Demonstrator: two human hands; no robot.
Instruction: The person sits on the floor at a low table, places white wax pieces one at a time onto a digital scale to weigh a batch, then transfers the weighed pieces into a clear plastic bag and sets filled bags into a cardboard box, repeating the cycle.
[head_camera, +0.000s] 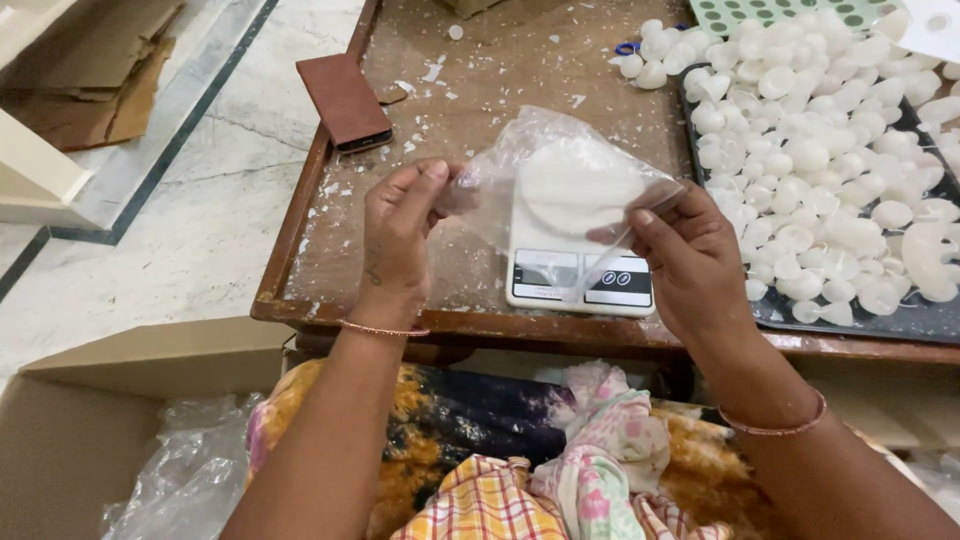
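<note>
Fingers of left hand (398, 232) and right hand (688, 262) pinch clear bag (560, 180) | palms-down, above scale (578, 262)

Likely home workshop: scale (578, 262), tray (850, 322) of white pieces (820, 160).

A brown wallet (345, 100) lies on the wooden table (470, 70) beside a cardboard box (70, 440).

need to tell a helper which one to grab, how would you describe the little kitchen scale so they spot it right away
Start at the low wooden table dusted with white flakes. At its near edge, between the left hand and right hand, sits the scale, partly veiled by the clear plastic bag both hands hold. It is the only flat white slab with a grey display, unlike the rounded white pieces heaped on the dark tray.
</note>
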